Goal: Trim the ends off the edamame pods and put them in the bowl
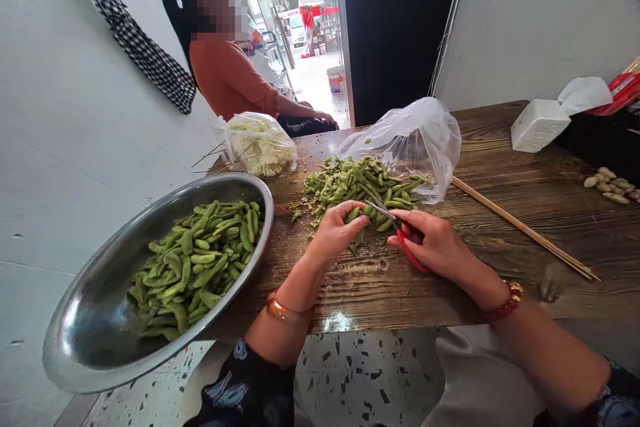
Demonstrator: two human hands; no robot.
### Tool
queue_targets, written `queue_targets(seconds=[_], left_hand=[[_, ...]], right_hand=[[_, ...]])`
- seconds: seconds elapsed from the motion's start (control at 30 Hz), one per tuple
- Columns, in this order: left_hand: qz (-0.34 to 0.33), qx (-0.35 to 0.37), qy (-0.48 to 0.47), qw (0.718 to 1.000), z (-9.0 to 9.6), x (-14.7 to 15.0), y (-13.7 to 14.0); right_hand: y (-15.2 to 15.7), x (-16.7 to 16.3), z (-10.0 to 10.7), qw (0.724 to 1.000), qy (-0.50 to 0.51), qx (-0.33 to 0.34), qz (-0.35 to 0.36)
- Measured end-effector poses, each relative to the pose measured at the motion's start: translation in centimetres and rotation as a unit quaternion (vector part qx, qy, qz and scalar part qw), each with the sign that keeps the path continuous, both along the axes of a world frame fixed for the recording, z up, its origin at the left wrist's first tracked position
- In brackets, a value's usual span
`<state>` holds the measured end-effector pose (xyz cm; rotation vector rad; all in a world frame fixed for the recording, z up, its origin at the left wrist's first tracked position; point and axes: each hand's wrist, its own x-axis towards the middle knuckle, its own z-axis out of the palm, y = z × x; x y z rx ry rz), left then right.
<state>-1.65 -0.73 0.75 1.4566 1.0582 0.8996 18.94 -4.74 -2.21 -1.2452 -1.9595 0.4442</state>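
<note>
My left hand [336,232] pinches a green soybean pod [354,215] above the dark wooden table. In my right hand [436,240] is a pair of red-handled scissors [411,252], its blades pointing left, close beside the pod. Behind both hands lies a heap of soybean pods [365,180] with leafy scraps around it. A large metal bowl [257,203] to the left holds many pods. Part of the scissor handles is hidden by my right fingers.
A clear plastic bag [425,140] stands behind the heap, and a bag of pale florets [263,147] at the back left. Wooden skewers [525,230], a tissue pack [540,123] and peanuts [613,185] lie to the right. A person [225,73] sits beyond the table.
</note>
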Motion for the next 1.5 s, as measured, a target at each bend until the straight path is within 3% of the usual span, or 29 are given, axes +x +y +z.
queue_targets(seconds=[0.33,0.83,1.2,1.33,1.5], left_hand=[[-0.048,0.067,0.019,0.996,0.1,0.4,-0.3],[-0.048,0.051,-0.004,0.998,0.4,0.8,-0.8],[-0.061,0.05,0.023,0.997,0.1,0.4,-0.3],[-0.039,0.01,-0.009,0.999,0.0,0.3,-0.2],[0.028,-0.087,-0.133,0.987,-0.1,0.1,0.0]], right_hand=[[-0.3,-0.6,0.3,1.0,-0.006,-0.011,0.016],[-0.4,-1.0,-0.2,0.999,-0.017,0.03,0.025],[-0.4,-0.7,-0.1,0.999,-0.033,0.013,0.04],[-0.4,-0.8,-0.2,0.999,-0.014,0.005,0.038],[-0.2,-0.7,-0.1,1.0,0.0,-0.005,0.009]])
